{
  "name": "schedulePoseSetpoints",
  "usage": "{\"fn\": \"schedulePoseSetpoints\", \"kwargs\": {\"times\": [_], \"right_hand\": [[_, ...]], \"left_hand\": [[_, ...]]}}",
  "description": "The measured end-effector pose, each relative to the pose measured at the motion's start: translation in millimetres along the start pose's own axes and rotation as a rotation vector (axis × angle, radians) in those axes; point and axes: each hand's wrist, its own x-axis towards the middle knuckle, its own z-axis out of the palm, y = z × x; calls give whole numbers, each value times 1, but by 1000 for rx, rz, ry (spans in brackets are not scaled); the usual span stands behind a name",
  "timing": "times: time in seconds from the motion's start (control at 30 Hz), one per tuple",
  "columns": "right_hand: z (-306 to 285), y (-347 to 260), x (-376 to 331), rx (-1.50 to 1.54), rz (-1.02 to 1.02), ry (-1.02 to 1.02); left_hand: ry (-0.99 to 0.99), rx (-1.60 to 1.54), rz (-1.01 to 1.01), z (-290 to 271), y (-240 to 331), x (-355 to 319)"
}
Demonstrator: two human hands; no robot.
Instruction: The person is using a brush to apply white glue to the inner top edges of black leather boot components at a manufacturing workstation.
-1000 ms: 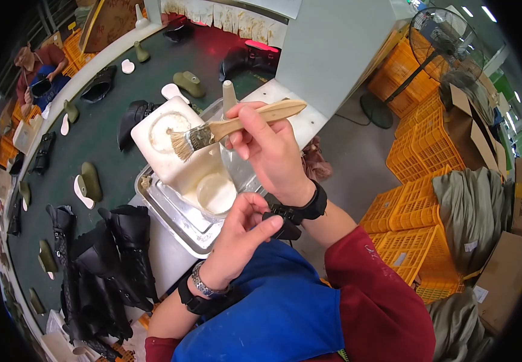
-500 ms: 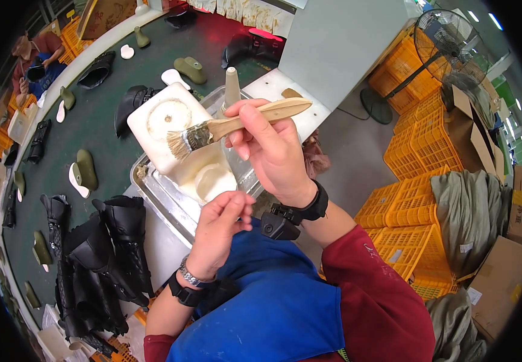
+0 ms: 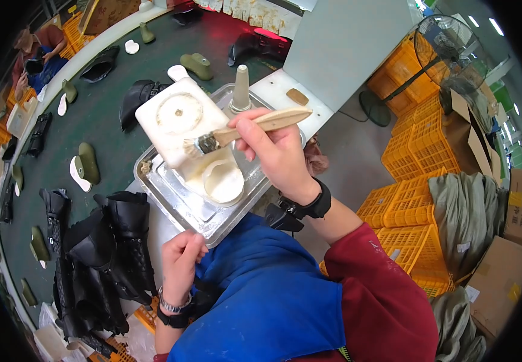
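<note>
While the right hand (image 3: 276, 151) pinches the pale wooden-handled flat brush (image 3: 246, 130) near the middle of its handle, the bristles sit just over the near edge of the white square lidded tub (image 3: 179, 117), which stands in the shallow metal tray (image 3: 170, 202). Beside that tub, nearer the person, lies a round white dish of pale paste (image 3: 223, 181); behind the tub rises a beige cone-shaped nozzle (image 3: 240, 90). The left hand (image 3: 182, 259) is curled closed at the tray's near corner, thumb against the fingers; whether it pinches anything small I cannot tell from here.

I'd judge the brush light and stiff in the handle, soft and likely sticky at the bristles, so the bare wood is the place to hold it. The tub looks rigid plastic, possibly slick with residue.

Left of the tray, a heap of black lace-up boots (image 3: 101, 253) rests on the dark green surface (image 3: 110, 151), with olive shoe lasts (image 3: 89, 163) scattered further out. Right of the tray, stacked orange plastic crates (image 3: 408, 199) stand on the floor.
</note>
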Motion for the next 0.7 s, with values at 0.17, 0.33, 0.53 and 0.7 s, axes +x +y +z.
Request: {"fn": "schedulePoseSetpoints", "kwargs": {"times": [0.17,0.33,0.53,0.7], "right_hand": [[0,11,-9,-514,-172,-138],[9,28,-21,-782,-178,-173],[13,37,-25,-855,-173,-188],[20,37,-23,-840,-195,-171]], "left_hand": [[296,-37,191,-56,-16,-43],[769,131,241,-100,-19,-90],[1076,651,356,-127,-20,-87],[926,692,190,-132,-32,-64]]}}
